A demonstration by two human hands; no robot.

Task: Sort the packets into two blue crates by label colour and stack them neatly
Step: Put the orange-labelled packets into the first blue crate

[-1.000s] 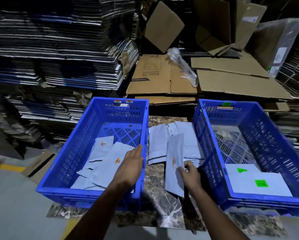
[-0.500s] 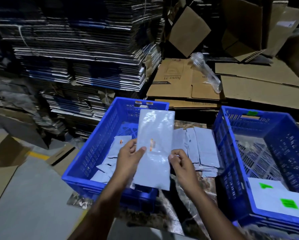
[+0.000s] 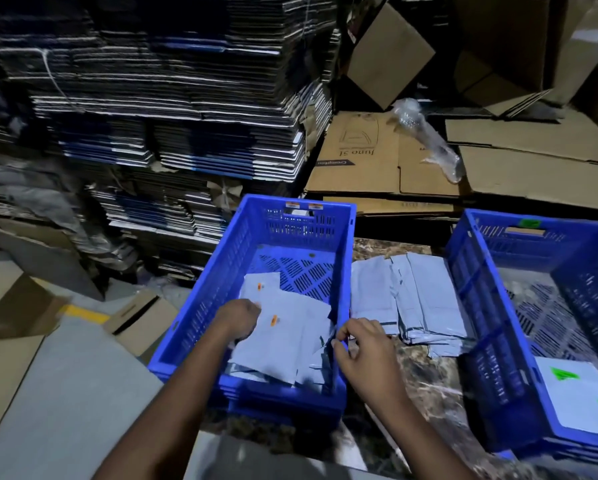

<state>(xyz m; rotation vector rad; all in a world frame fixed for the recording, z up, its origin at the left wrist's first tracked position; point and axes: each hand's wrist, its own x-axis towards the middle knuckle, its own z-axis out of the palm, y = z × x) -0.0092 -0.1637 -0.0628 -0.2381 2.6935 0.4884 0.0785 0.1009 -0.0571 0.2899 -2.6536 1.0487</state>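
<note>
The left blue crate [image 3: 345,271] holds several grey packets with orange labels. The top orange-label packet [image 3: 287,344] lies flat on that heap. My left hand [image 3: 236,318] is inside the crate, its fingers curled on this packet's left edge. My right hand [image 3: 363,351] hovers at the crate's right rim with curled fingers, its fingertips beside the packet's right corner; I cannot tell if they pinch it. The right blue crate [image 3: 463,271] holds packets with green labels [image 3: 574,400]. A pile of loose grey packets [image 3: 411,299] lies between the crates.
Both crates stand on a dark marbled slab [image 3: 425,386]. Flattened brown cartons [image 3: 387,161] and tall stacks of folded cardboard [image 3: 172,109] rise behind. A small carton [image 3: 141,317] lies on the grey floor to the left, by a yellow line.
The packet, held upright in both hands half a second ago, now lies flat on the heap in the left crate. Both hands went down with it. The view swung left.
</note>
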